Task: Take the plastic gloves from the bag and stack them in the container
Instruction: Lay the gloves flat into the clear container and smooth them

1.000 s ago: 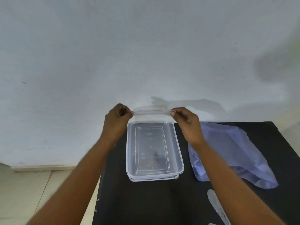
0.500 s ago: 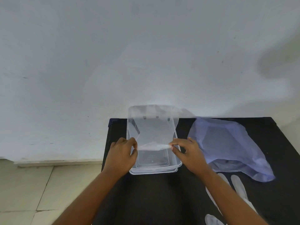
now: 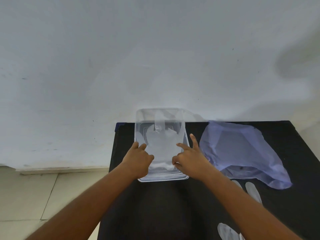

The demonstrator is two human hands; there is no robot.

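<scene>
A clear rectangular container [image 3: 161,178] stands on the black table [image 3: 164,205] at its far left side. A thin clear plastic glove [image 3: 161,142] lies inside it, fingers pointing away and draping over the far wall. My left hand [image 3: 138,158] pinches the glove's near left corner at the container's left wall. My right hand [image 3: 189,157] pinches the near right corner with the index and middle fingers stretched out. To the right lies the pale purple plastic bag [image 3: 242,153], flat and crumpled.
More clear gloves lie on the table by my right forearm: finger tips [image 3: 252,190] below the bag and another piece [image 3: 228,232] at the bottom edge. A white wall stands behind the table. Tiled floor [image 3: 26,196] lies to the left.
Both hands brought the stretched glove down from above the container's far end into it. The glove now lies flat inside, and my right fingers have spread.
</scene>
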